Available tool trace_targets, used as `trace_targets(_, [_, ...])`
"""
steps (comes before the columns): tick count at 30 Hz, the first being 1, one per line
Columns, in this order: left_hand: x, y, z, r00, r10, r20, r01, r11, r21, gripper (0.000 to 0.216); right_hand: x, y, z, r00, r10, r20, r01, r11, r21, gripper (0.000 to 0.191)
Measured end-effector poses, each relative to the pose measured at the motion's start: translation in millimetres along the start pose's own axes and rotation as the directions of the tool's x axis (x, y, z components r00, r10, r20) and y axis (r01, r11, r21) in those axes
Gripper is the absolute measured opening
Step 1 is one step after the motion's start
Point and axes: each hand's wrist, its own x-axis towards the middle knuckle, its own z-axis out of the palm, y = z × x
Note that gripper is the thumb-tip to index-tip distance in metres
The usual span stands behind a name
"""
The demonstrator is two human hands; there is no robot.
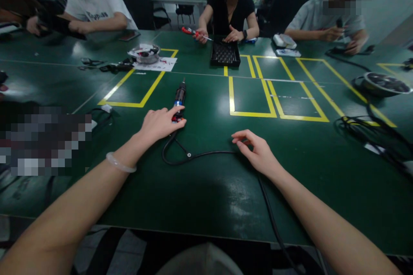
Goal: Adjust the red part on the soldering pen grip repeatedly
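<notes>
A dark electric screwdriver (pixel 180 93) with a blue band lies on the green table, its bit pointing away from me. My left hand (pixel 160 124) is closed at its rear end, with thumb and forefinger against the red and black part; the other fingers are partly hidden. From that end a black cable (pixel 206 153) loops on the table, passes under my right hand and drops over the near edge. My right hand (pixel 254 148) hovers over or rests by this cable, fingers loosely bent, with nothing visible in them.
Yellow tape (pixel 253 114) marks rectangles on the table. Opposite, a person holds a red-handled screwdriver (pixel 190 31) over a black tray (pixel 225 58). A bowl of parts (pixel 146 55) stands left, a round metal dish (pixel 385 84) and coiled cables (pixel 358 126) right. Other people sit around.
</notes>
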Motion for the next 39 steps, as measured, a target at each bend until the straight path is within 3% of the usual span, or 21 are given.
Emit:
trace_targets(8, [39.9, -104.3, 14.9, 0.962, -0.271, 0.03, 0.271, 0.962, 0.029, 0.079, -1.2, 1.8, 2.2, 0.999, -0.014, 0.03, 0.015, 0.999, -0.036, 0.018])
trace_targets(14, [55.3, -146.9, 12.9, 0.922, -0.386, 0.04, 0.377, 0.915, 0.145, 0.079, -0.6, 1.0, 2.5, 0.999, -0.024, 0.049, 0.027, 0.998, -0.054, 0.017])
trace_targets(21, [61.0, -151.8, 16.4, 0.907, -0.417, 0.062, 0.402, 0.9, 0.17, 0.07, -0.6, 1.2, 2.6, 0.996, -0.036, 0.081, 0.041, 0.997, -0.06, 0.016])
trace_targets(28, [63.7, -153.2, 15.4, 0.888, -0.44, 0.132, 0.412, 0.89, 0.196, 0.09, -1.3, -0.8, 2.6, 0.995, -0.027, 0.1, 0.034, 0.997, -0.066, 0.016])
trace_targets(39, [44.7, -127.9, 13.0, 0.931, -0.363, 0.04, 0.356, 0.926, 0.123, 0.064, 0.7, -6.8, 6.2, 0.994, -0.026, 0.111, 0.034, 0.997, -0.07, 0.016])
